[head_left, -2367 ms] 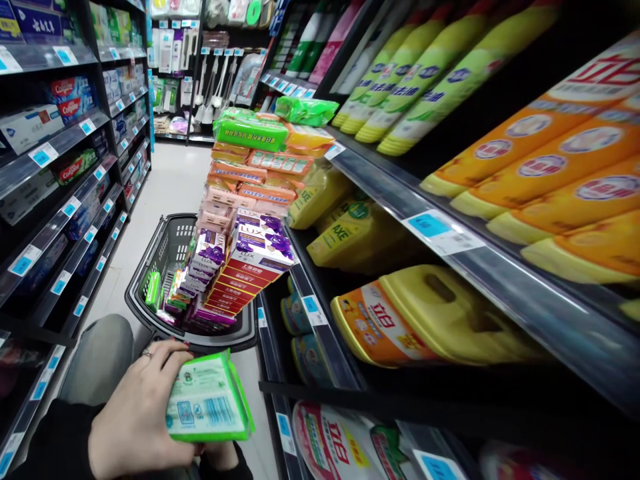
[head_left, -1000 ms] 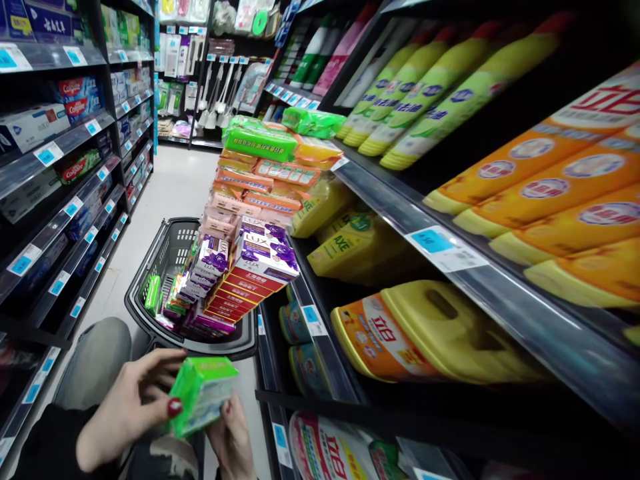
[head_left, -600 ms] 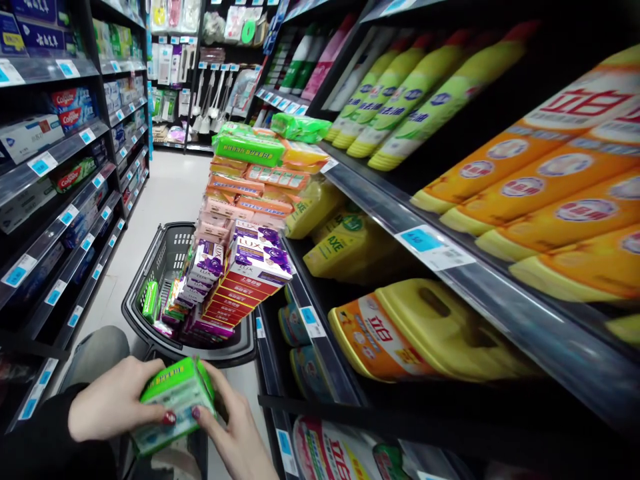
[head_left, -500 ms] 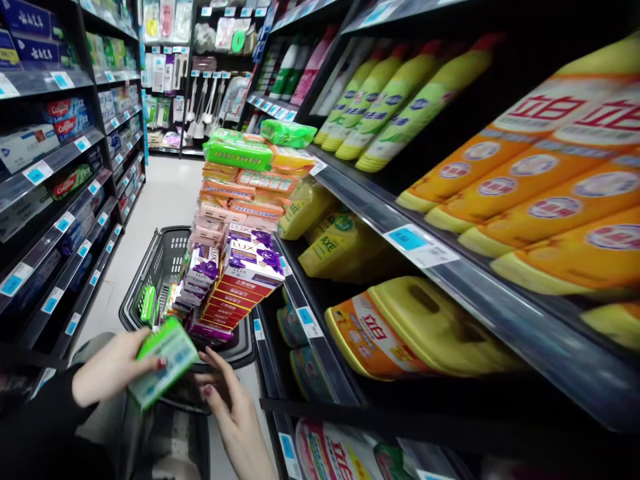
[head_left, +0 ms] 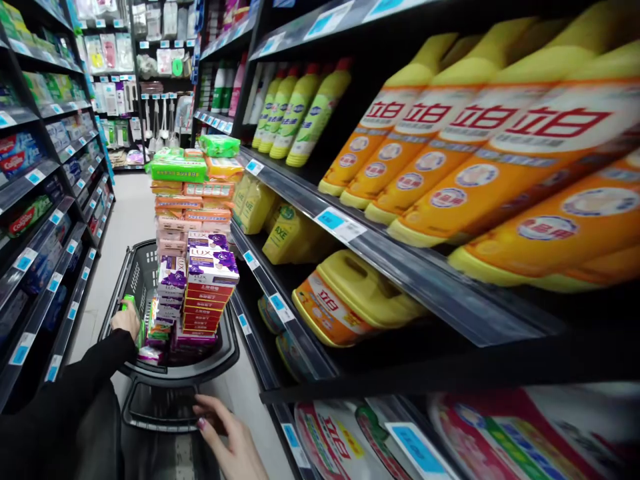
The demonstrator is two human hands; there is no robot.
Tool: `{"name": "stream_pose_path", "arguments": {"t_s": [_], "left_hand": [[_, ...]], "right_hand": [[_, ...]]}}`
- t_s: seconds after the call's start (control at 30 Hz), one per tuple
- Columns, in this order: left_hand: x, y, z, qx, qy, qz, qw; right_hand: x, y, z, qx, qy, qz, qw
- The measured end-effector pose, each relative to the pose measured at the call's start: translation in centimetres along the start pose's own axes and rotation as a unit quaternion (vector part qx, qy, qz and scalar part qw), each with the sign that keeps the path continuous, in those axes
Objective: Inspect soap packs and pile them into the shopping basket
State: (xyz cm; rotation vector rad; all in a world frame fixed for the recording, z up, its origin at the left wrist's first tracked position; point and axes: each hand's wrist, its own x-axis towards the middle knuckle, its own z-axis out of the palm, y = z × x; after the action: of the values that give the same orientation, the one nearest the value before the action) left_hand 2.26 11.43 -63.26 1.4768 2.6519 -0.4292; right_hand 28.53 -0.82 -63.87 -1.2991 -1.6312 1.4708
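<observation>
My left hand (head_left: 125,320) reaches into the left side of a black shopping basket (head_left: 111,313), its fingers closed on a green soap pack (head_left: 129,301) that is partly hidden by the hand. Beside it rises a tall stack: purple-and-white LUX soap boxes (head_left: 214,267), red boxes (head_left: 204,307) beneath them, and orange wrapped bars (head_left: 179,202) behind, topped by green packs (head_left: 179,169). My right hand (head_left: 230,433) hovers near the basket's handle end with its fingers loosely curved and apart, holding nothing.
On the right, shelves hold orange-labelled yellow detergent bottles (head_left: 465,167), AXE bottles (head_left: 290,233) and a large yellow jug (head_left: 350,300). A left shelf (head_left: 30,257) carries toothpaste boxes. White floor (head_left: 135,207) runs between them; brushes hang at the aisle's far end.
My left hand has carried the green soap pack forward and left into the basket. My right hand has dropped slightly lower in view. The view has turned rightward.
</observation>
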Motion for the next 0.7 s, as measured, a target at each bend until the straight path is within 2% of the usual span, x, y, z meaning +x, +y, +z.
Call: {"name": "stream_pose_path", "arguments": {"t_s": [0.13, 0.3, 0.6, 0.7], "left_hand": [[0.4, 0.3, 0.2, 0.056, -0.001, 0.007, 0.998], [1.3, -0.4, -1.1, 0.102, 0.005, 0.034, 0.994], [1.5, -3.0, -4.1, 0.075, -0.036, 0.074, 0.994], [1.3, -4.3, -4.8, 0.042, -0.029, 0.073, 0.996]], "right_hand": [[0.2, -2.2, -0.4, -0.001, -0.011, 0.014, 1.0], [0.7, -4.4, -0.5, -0.013, -0.031, 0.033, 0.999], [1.2, -2.8, -1.3, 0.011, -0.027, 0.048, 0.998], [1.3, -2.3, -1.8, 0.018, -0.018, 0.045, 0.999]]}}
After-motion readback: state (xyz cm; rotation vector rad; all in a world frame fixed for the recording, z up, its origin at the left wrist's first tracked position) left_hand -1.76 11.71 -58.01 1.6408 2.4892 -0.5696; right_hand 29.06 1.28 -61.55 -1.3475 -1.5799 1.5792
